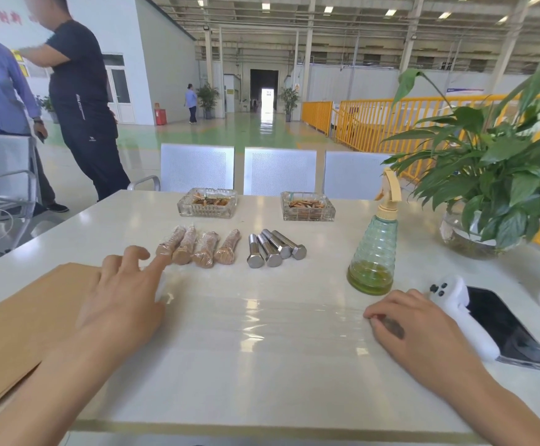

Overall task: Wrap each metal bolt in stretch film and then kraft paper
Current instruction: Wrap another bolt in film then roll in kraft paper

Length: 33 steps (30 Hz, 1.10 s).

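Two people (69, 101) are standing at far left beside metal chairs (3, 185) in a factory hall, w/ a third (191, 103) walking in the bkgd. On the white table (262, 381), sheets of kraft paper (20, 323) are lying at the left edge. The person's left hand (123, 297) is resting partly on the paper and on the left end of a sheet of stretch film (262, 317), fingers spread and mostly straight, index finger pointing toward four wrapped bolts (197, 247) lying in a row just beyond. The film is lying flat across the table btwn both hands. Right of the wrapped row, four bare metal bolts (275, 249) are lying side by side, heads toward the camera, touching one another. Behind them, two glass ashtrays (207, 204) are sitting near the far edge, in front of three perforated seat backs (279, 170). A green spray bottle (373, 252) is standing upright further right. The right hand (403, 320) is pressing down on the film's right end w/ fingers curled; cannot tell if it is pinching the film. Just beside it, a phone (506, 329) is lying in a white holder. A potted plant (494, 188) is filling the far right.
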Tool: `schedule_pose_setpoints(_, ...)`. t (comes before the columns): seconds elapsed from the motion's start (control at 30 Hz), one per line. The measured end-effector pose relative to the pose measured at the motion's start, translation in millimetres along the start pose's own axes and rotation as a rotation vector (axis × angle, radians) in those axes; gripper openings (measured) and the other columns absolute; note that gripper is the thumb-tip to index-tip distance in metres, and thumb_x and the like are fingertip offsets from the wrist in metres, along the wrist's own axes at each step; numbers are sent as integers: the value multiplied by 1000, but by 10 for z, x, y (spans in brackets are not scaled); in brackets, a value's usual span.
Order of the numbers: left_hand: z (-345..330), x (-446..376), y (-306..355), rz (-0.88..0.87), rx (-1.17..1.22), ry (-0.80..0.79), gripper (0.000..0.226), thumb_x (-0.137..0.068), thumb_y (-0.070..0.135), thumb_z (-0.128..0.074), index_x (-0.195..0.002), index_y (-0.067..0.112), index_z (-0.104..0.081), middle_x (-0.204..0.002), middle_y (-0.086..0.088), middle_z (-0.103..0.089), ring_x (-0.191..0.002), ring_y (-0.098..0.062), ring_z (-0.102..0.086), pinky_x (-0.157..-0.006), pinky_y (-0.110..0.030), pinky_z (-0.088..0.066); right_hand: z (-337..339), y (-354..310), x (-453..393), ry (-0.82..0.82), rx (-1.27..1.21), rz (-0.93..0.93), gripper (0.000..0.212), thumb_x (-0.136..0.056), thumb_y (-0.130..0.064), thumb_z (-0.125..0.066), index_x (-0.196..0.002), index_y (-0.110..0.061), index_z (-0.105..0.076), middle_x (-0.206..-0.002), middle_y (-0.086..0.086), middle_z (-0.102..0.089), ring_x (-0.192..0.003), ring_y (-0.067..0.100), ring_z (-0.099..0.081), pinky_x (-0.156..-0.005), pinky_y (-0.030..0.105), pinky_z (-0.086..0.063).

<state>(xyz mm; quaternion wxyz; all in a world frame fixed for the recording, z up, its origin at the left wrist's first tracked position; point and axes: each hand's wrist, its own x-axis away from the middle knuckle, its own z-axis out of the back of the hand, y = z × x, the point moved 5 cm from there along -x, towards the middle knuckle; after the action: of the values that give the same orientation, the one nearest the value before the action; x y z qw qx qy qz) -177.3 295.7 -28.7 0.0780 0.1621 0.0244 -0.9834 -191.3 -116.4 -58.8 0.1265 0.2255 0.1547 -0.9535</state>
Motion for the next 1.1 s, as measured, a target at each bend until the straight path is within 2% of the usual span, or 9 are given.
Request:
schedule_pose_setpoints(0.17,45,49,136,-159,-220,25,42,-92,29,-52,-131,42,-55,-147,10,-29,-138,-23,-24,-103,-34,-32,14,-20,0,-6,16,-24,16,-93,-24,-69,-94,-38,-74,-91,-26,-63,-88,6,-52,-78,32,-48)
schedule_pose_setpoints(0.3,64,85,229,-310,-364,17,35,-90,28,-51,-122,34,-62,-148,9,-27,-141,-26,-21,-105,-35,-29,14,-50,-6,-27,71,-48,19,-95,-20,-66,-98,-37,-74,-93,-23,-62,-89,11,-54,-80,37,-49)
schedule_pose_setpoints(0.43,76,91,306,-451,-380,13,29,-93,23,-50,-114,34,-65,-133,12,-45,-133,-22,-33,-108,-35,-29,15,-155,-95,-52,203,-132,27,-93,-13,-59,-102,-33,-73,-98,-16,-64,-93,16,-53,-84,38,-45)
schedule_pose_setpoints(0.5,119,93,397,-508,-208,28,27,-94,21,-50,-111,34,-66,-121,14,-54,-122,-18,-45,-100,-31,-39,36,-329,-194,17,15,-195,29,-92,-5,-59,-100,-28,-75,-99,-11,-67,-93,17,-57,-83,34,-47)
schedule_pose_setpoints(0.57,167,105,560,-509,129,4,22,-96,24,-51,-107,32,-69,-109,14,-60,-106,-14,-56,-88,-32,-49,-30,-530,-330,-6,-478,-342,28,-95,-3,-60,-92,-24,-78,-94,-6,-73,-81,10,-66,-78,23,-52)
schedule_pose_setpoints(0.63,169,87,766,-426,493,-94,20,-95,21,-56,-97,29,-73,-93,14,-67,-87,-7,-62,-79,-28,-52,-245,-859,-421,-266,-1080,-560,24,-97,-4,-60,-93,-17,-80,-95,8,-78,-79,16,-75,-74,29,-60)
schedule_pose_setpoints(0.73,31,49,966,-220,819,-325,24,-96,18,-55,-84,25,-74,-75,10,-72,-65,-5,-65,-61,-20,-50,-501,-1212,-471,-584,-1373,-738,21,-100,-7,-58,-118,0,-68,-109,25,-75,-93,36,-77,-74,40,-64)
schedule_pose_setpoints(0.9,-99,96,1002,-293,533,-259,16,-89,25,-57,-89,35,-70,-89,15,-67,-89,-8,-64,-82,-30,-55,-665,-1173,-462,-648,-1565,-894,31,-103,-7,-50,-129,10,-56,-110,31,-73,-94,42,-76,-71,42,-65)
schedule_pose_setpoints(1.1,-78,116,881,-241,372,-187,16,-93,32,-52,-103,34,-65,-106,8,-56,-107,-18,-56,-83,-33,-49,-552,-849,-444,-559,-1638,-937,34,-100,-5,-54,-131,10,-56,-113,34,-71,-97,46,-74,-65,46,-65)
